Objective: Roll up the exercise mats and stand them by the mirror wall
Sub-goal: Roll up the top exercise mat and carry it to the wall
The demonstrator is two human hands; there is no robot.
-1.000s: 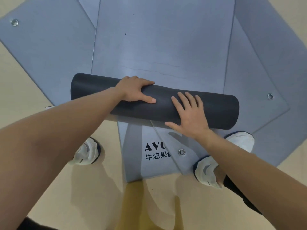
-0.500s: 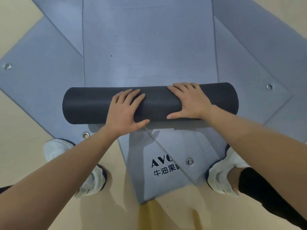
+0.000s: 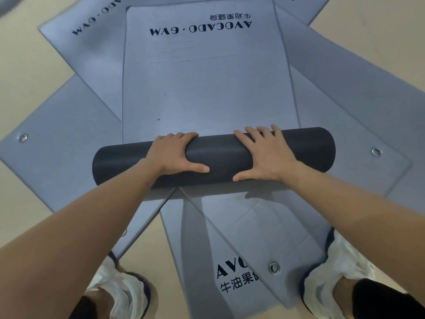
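Mats everywhere on this pale floor (image 3: 34, 72), grey sheets fanned out and overlapping at angles, and right in the middle sits the dark roll (image 3: 220, 157), the rolled-up part of the top mat (image 3: 207, 88). The roll lies crosswise in front of the person, resting on the flat grey stretch of that same mat, which runs away from the camera to the printed AVOCADO·GYM lettering (image 3: 200, 28) at its far end.

Both hands are on the roll. The left hand (image 3: 170, 155) is draped over the top, fingers curled over the far side and thumb stretched along the near face, pressing rather than clenching. The right hand (image 3: 264, 153) lies flatter, fingers spread wide across the top of the roll, thumb pointing inward toward the other hand. Neither hand wraps fully around the roll; both are open palms bearing down on it.

Underneath, 2 more mats poke out toward the camera, one showing a partial logo (image 3: 236, 277) and a metal eyelet (image 3: 274, 267). Further eyelets glint at the far left (image 3: 23, 137) and at the right (image 3: 376, 152) on other sheets.

At the bottom, 2 white shoes: the left shoe (image 3: 124, 291) on bare floor, the right shoe (image 3: 340, 272) just beside the edge of a mat.
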